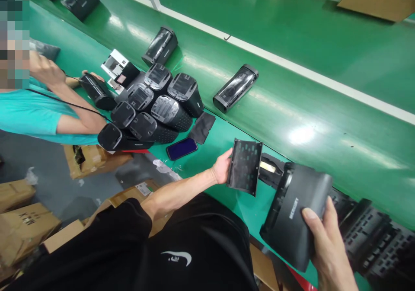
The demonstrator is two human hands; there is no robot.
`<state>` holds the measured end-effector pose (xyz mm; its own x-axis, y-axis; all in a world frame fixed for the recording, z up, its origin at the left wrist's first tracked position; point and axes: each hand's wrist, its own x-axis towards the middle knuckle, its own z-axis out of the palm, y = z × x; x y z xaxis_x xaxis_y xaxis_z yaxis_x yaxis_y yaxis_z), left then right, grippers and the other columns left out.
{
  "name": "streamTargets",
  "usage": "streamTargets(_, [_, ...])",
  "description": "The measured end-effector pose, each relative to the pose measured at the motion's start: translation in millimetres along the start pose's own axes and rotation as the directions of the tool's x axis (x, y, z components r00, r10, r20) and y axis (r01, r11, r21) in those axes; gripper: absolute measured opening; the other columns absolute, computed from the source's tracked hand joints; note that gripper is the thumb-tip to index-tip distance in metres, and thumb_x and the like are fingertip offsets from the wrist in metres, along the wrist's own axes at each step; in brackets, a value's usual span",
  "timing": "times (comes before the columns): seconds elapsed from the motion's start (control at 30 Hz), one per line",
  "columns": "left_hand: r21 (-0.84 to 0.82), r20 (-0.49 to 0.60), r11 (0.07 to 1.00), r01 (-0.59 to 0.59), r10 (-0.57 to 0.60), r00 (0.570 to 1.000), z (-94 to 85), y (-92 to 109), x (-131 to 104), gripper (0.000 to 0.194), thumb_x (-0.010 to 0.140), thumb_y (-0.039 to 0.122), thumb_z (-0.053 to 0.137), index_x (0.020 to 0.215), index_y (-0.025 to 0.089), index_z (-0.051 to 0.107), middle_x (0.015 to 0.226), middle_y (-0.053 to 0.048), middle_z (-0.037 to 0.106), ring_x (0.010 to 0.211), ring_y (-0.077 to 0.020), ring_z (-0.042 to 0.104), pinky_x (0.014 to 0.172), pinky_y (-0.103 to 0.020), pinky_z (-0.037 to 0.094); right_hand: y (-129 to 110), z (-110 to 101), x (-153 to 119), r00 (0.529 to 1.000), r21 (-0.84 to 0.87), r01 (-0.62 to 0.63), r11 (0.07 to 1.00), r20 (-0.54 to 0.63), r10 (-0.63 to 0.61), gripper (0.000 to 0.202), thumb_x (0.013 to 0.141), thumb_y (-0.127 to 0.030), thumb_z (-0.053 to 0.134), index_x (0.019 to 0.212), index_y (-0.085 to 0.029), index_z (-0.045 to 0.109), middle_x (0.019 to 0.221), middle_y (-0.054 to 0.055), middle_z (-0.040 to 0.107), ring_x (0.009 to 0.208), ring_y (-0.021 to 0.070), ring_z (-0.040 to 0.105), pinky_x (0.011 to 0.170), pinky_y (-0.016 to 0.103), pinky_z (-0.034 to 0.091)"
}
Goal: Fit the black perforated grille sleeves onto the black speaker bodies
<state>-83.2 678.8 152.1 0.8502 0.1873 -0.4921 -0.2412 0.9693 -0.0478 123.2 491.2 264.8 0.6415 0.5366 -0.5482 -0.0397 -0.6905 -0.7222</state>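
My left hand (223, 166) grips the left edge of a thin black perforated panel (244, 167), its inner face turned up. On the right, my right hand (327, 235) is closed round a black casing marked MERCURY (296, 213), thumb on its front and the other fingers mostly hidden behind it. Between the two parts, a dark flat piece with a pale yellow strip (268, 166) lies on the green table (207, 170). The panel and the casing are apart.
Several black housings (167, 109) stand grouped at left, near a phone (182, 149) and a dark sheet (202, 127). Two housings lie on the green belt (292, 109). More black parts (372, 230) line the right. A person in turquoise (29, 113) works at left; cartons (26, 228) sit below.
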Motion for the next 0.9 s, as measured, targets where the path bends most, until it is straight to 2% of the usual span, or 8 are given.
streamTargets(0.17, [-0.022, -0.13, 0.997, -0.078, 0.075, 0.989, -10.5, 9.5, -2.1, 0.073, 0.104, 0.065, 0.034, 0.13, 0.008, 0.069, 0.116, -0.018, 0.078, 0.104, -0.03, 0.075, 0.105, -0.045, 0.05, 32.6, 3.7, -7.5, 0.988, -0.04, -0.153, 0.987, 0.015, 0.154, 0.115, 0.074, -0.074, 0.076, 0.167, -0.025, 0.029, 0.158, 0.01, 0.048, 0.132, 0.0402, 0.054, 0.111, 0.05, 0.044])
streamTargets(0.3, [-0.032, -0.109, 0.996, -0.087, 0.083, 0.991, -8.1, 7.6, -4.8, 0.074, 0.104, 0.067, 0.033, 0.127, 0.007, 0.071, 0.111, -0.018, 0.079, 0.098, -0.0285, 0.075, 0.102, -0.043, 0.051, 39.3, 9.6, -8.0, 0.989, -0.021, -0.146, 0.989, 0.02, 0.147, 0.115, 0.077, -0.075, 0.072, 0.168, -0.025, 0.023, 0.156, 0.012, 0.05, 0.125, 0.0391, 0.058, 0.105, 0.051, 0.048])
streamTargets(0.43, [-0.033, -0.041, 0.998, -0.053, 0.052, 0.998, -0.7, -4.0, -6.4, 0.079, 0.102, 0.071, 0.032, 0.13, 0.006, 0.069, 0.112, -0.021, 0.078, 0.099, -0.0325, 0.075, 0.103, -0.051, 0.05, 10.4, 15.1, -11.5, 0.999, 0.026, -0.051, 0.998, -0.009, 0.052, 0.11, 0.08, -0.072, 0.071, 0.168, -0.025, 0.026, 0.163, 0.011, 0.043, 0.138, 0.0399, 0.049, 0.114, 0.051, 0.04])
streamTargets(0.57, [-0.048, -0.029, 0.998, -0.026, 0.025, 0.999, 5.8, -16.1, -6.6, 0.081, 0.101, 0.072, 0.031, 0.13, 0.006, 0.069, 0.108, -0.022, 0.078, 0.095, -0.0346, 0.075, 0.1, -0.057, 0.052, -28.8, 20.0, -15.2, 1.0, 0.075, -0.003, 0.997, -0.015, 0.004, 0.106, 0.081, -0.069, 0.072, 0.168, -0.026, 0.027, 0.162, 0.01, 0.045, 0.139, 0.0389, 0.049, 0.116, 0.049, 0.037])
streamTargets(0.67, [-0.068, 0.017, 0.998, -0.012, 0.013, 1.0, 10.2, -20.9, -8.3, 0.083, 0.101, 0.072, 0.028, 0.129, 0.006, 0.069, 0.106, -0.023, 0.078, 0.093, -0.0349, 0.076, 0.097, -0.057, 0.053, -39.4, 16.2, -15.2, 0.997, 0.027, 0.079, 0.997, -0.012, -0.079, 0.105, 0.083, -0.068, 0.071, 0.168, -0.025, 0.026, 0.162, 0.009, 0.045, 0.139, 0.0384, 0.049, 0.117, 0.048, 0.036])
streamTargets(0.77, [-0.101, 0.052, 0.994, -0.043, 0.049, 0.997, 12.5, -20.3, -12.4, 0.081, 0.102, 0.07, 0.027, 0.13, 0.006, 0.069, 0.109, -0.022, 0.078, 0.094, -0.0333, 0.076, 0.096, -0.052, 0.054, -24.8, 4.9, -16.3, 0.998, -0.078, 0.056, 0.995, -0.006, -0.056, 0.113, 0.079, -0.073, 0.07, 0.169, -0.025, 0.023, 0.161, 0.012, 0.046, 0.136, 0.04, 0.052, 0.116, 0.051, 0.038])
streamTargets(0.83, [-0.124, 0.037, 0.988, -0.095, 0.1, 0.994, 11.9, -16.9, -15.8, 0.079, 0.102, 0.069, 0.029, 0.129, 0.006, 0.069, 0.11, -0.021, 0.078, 0.095, -0.032, 0.076, 0.097, -0.048, 0.054, -3.5, 0.0, -19.3, 1.0, -0.198, -0.004, 0.98, 0.003, 0.005, 0.121, 0.073, -0.077, 0.073, 0.169, -0.026, 0.019, 0.159, 0.014, 0.047, 0.134, 0.0419, 0.055, 0.115, 0.055, 0.039])
streamTargets(0.9, [-0.126, 0.002, 0.981, -0.146, 0.148, 0.989, 10.2, -11.8, -19.1, 0.078, 0.102, 0.069, 0.03, 0.127, 0.006, 0.07, 0.109, -0.021, 0.078, 0.095, -0.0323, 0.076, 0.098, -0.049, 0.053, 22.4, 3.6, -24.3, 1.0, -0.346, -0.005, 0.938, 0.004, 0.007, 0.128, 0.068, -0.08, 0.073, 0.169, -0.025, 0.019, 0.161, 0.017, 0.044, 0.136, 0.0443, 0.053, 0.114, 0.059, 0.039])
